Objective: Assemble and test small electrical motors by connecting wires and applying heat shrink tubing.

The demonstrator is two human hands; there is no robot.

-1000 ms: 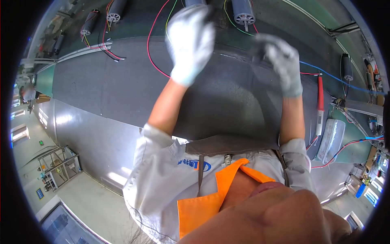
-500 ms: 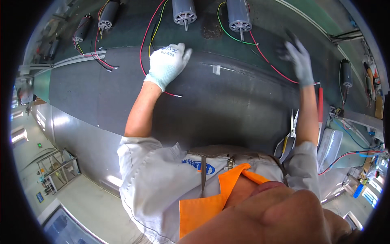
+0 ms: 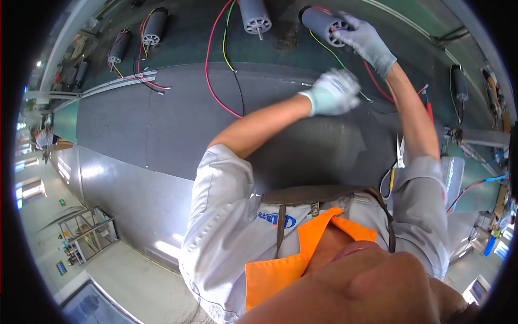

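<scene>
My gloved right hand (image 3: 368, 45) is closed on the shaft end of a grey cylindrical electric motor (image 3: 318, 20), which lies tilted at the far side of the bench. Its fingers cover part of the motor's end face. A green-yellow wire (image 3: 330, 51) and a red wire (image 3: 375, 83) trail from this motor toward me. Nearer to me, my gloved left hand (image 3: 335, 93) hovers beside the green wire's end. Motion smears its fingers, so whether they grip anything is unclear.
Another grey motor (image 3: 255, 17) stands left of the held one, its red, green-yellow and black wires spread over the dark mat (image 3: 178, 119). More motors (image 3: 155, 27) sit farther left. Scissors (image 3: 400, 151) lie by my right forearm. A small dark motor (image 3: 459, 83) is at the right.
My right hand has moved up and left onto the motor, which now lies tilted. My left hand has left the wires of the neighbouring motor and swung right.
</scene>
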